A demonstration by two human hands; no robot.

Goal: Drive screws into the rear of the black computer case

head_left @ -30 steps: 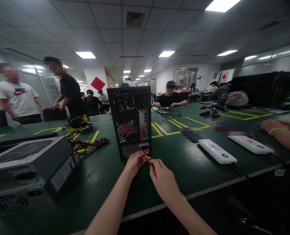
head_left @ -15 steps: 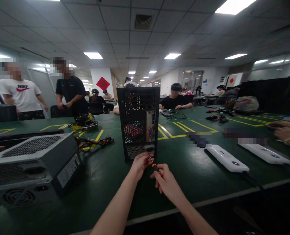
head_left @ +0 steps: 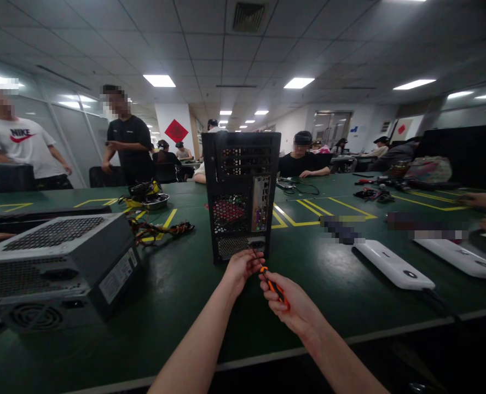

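Right hand [head_left: 290,300] now palms the screwdriver [head_left: 273,288], held looser a moment ago; left hand [head_left: 241,271] curls at its far end, hold unclear; work low on PC case [head_left: 243,187] looks unfinished.

The screwdriver [head_left: 278,292] is orange and black, the computer case [head_left: 243,189] black.

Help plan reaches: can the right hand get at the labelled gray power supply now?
Probably not: the right hand holds a screwdriver, with the left forearm between it and the power supply.
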